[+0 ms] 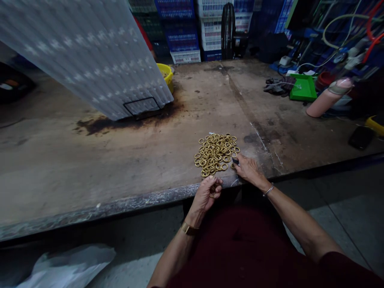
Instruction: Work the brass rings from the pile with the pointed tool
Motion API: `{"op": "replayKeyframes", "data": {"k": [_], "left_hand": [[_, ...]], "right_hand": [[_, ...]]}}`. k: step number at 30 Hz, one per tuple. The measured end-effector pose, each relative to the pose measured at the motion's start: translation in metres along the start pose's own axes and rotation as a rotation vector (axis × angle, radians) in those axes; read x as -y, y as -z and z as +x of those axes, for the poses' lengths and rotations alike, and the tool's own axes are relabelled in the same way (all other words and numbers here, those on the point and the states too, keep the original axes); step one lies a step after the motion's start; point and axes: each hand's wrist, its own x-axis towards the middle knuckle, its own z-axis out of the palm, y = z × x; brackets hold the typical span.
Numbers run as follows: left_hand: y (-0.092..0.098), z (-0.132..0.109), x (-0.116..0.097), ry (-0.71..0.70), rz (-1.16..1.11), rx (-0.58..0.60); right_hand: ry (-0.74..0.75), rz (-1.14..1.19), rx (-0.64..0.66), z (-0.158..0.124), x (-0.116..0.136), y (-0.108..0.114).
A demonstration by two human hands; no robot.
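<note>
A loose pile of brass-coloured rings [214,150] lies near the front edge of the wooden workbench [168,160]. My left hand [207,193] is at the bench edge just in front of the pile, its fingers curled around one or more of these rings, partly hidden by the fingers. On the pile's right side, my right hand [248,169] rests low over the bench with its fingers bent together. A small black piece [235,161] shows at its fingertips; its kind is too small to make out. One ring [232,165] lies right beside those fingertips.
A tall ribbed translucent stack [99,60] stands at the left on a black wire stand [142,105]. Behind it is a yellow basket [169,78]. On the right are a green tray [303,88], a pink bottle [328,98] and a dark phone-like slab [361,138]. Crates [181,40] are stacked beyond.
</note>
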Motion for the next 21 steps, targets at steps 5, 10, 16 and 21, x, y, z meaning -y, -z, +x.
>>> {"op": "replayKeyframes", "data": {"k": [5,10,16,21], "left_hand": [[-0.001,0.002,0.006,-0.044,0.045,-0.055],[-0.006,-0.001,0.007,-0.074,0.112,-0.106],[-0.004,-0.003,0.005,-0.091,0.126,-0.113],[-0.004,-0.002,0.007,-0.102,0.104,-0.145]], "right_hand": [[0.048,0.247,-0.026,-0.008,0.009,-0.006],[0.133,0.463,-0.072,-0.018,0.029,-0.013],[0.15,0.539,-0.06,-0.025,0.036,-0.018],[0.115,0.627,-0.122,-0.029,0.036,-0.019]]}}
